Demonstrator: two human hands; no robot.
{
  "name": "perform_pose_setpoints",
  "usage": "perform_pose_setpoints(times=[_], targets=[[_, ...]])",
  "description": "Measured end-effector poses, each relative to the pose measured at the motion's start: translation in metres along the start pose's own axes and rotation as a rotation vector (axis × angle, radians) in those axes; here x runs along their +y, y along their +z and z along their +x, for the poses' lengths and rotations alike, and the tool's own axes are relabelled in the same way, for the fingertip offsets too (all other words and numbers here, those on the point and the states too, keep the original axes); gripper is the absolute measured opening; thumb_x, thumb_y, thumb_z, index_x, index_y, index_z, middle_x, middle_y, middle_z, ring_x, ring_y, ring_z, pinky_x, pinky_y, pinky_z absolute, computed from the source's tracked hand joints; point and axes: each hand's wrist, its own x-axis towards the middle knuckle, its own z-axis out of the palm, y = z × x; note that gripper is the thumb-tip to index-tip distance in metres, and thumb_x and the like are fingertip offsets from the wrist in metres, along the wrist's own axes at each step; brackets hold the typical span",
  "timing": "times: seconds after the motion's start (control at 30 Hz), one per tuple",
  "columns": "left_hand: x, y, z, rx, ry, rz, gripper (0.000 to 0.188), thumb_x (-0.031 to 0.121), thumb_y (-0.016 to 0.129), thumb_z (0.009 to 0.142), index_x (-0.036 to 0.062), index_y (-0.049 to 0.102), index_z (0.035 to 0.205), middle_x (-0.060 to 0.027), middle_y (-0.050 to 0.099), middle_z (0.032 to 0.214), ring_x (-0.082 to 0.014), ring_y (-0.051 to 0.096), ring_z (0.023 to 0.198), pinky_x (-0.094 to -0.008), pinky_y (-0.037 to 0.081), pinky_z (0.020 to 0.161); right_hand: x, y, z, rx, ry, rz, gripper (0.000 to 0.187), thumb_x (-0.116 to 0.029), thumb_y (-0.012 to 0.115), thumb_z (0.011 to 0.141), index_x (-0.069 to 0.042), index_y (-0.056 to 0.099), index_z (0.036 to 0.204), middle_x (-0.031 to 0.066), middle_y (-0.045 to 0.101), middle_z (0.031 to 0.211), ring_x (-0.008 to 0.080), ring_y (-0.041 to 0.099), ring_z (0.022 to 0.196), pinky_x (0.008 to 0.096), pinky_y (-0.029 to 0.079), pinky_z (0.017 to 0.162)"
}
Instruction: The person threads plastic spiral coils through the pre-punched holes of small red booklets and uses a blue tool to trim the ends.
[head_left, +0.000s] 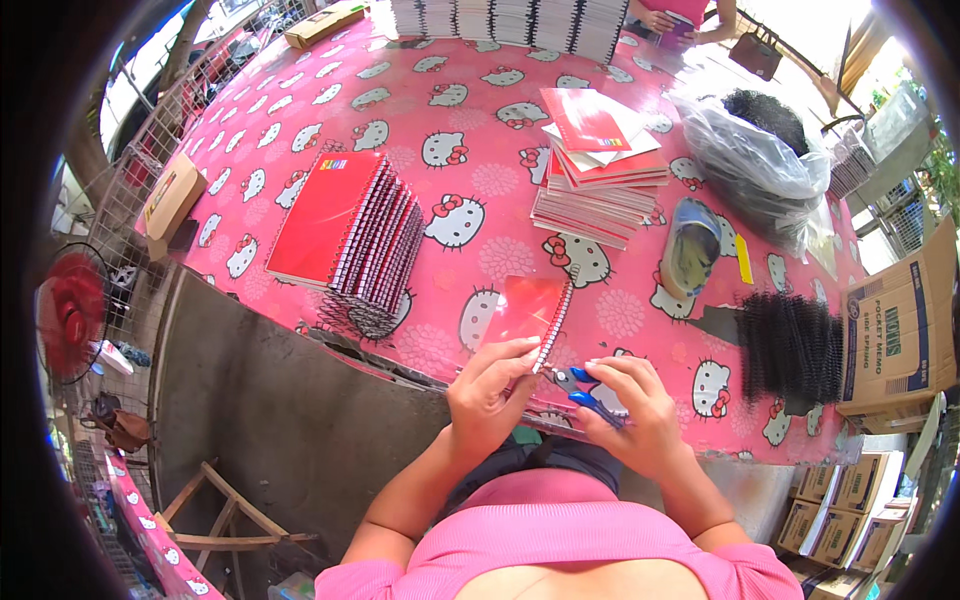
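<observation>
My left hand (488,392) grips a small red spiral notebook (530,303) at its near end, close to the front edge of the table. A pair of pliers (586,398) with blue handles is in my right hand (640,408). The pliers' jaws are at the near end of the notebook's wire spine. Farther left rests a tall pile of red spiral notebooks (328,220), their coils facing right. Beyond the notebook in my hand lies a loose stack of red-covered pads (590,205), with no coils showing.
A pink patterned cloth (440,260) covers the table. On the right are black spiral coils (788,345), a clear plastic container (690,248), a plastic bag (740,165) and a cardboard box (900,330). Coil-bound books (510,22) line the far edge. Another person's hands (660,22) show there.
</observation>
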Motion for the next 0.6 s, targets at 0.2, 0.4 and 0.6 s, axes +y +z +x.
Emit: perform_pose_setpoints(times=[0.2, 0.4, 0.6], targets=[[0.004, -0.002, 0.001, 0.019, -0.035, -0.011, 0.026, -0.013, 0.072, 0.069, -0.0029, 0.067, 0.093, -0.0172, 0.068, 0.099, -0.0242, 0.068, 0.085, -0.0291, 0.056, 0.069, 0.000, 0.006, 0.001, -0.012, -0.020, -0.010, 0.040, -0.016, 0.074, 0.076, 0.000, 0.061, 0.110, 0.0171, 0.062, 0.104, 0.0340, 0.061, 0.096, 0.0430, 0.048, 0.085], [0.000, -0.009, 0.004, 0.007, 0.142, 0.040, 0.023, -0.013, 0.071, 0.069, -0.0021, 0.065, 0.089, -0.0166, 0.068, 0.099, -0.0262, 0.068, 0.084, -0.0318, 0.056, 0.073, 0.035, 0.014, -0.004, -0.546, 0.821, 1.490, 0.033, -0.020, 0.065, 0.089, 0.004, 0.062, 0.111, 0.0119, 0.066, 0.100, 0.0209, 0.065, 0.089, 0.0362, 0.052, 0.073], [0.048, -0.057, 0.059, 0.353, 0.126, 0.017, 0.015, -0.005, 0.068, 0.082, 0.0015, 0.055, 0.086, -0.0149, 0.065, 0.101, -0.0167, 0.064, 0.085, -0.0336, 0.055, 0.072, 0.034, -0.015, -0.009, -0.052, 0.502, 0.711, 0.037, -0.020, 0.067, 0.087, 0.003, 0.061, 0.114, 0.0103, 0.066, 0.105, 0.0191, 0.064, 0.094, 0.0316, 0.050, 0.084]])
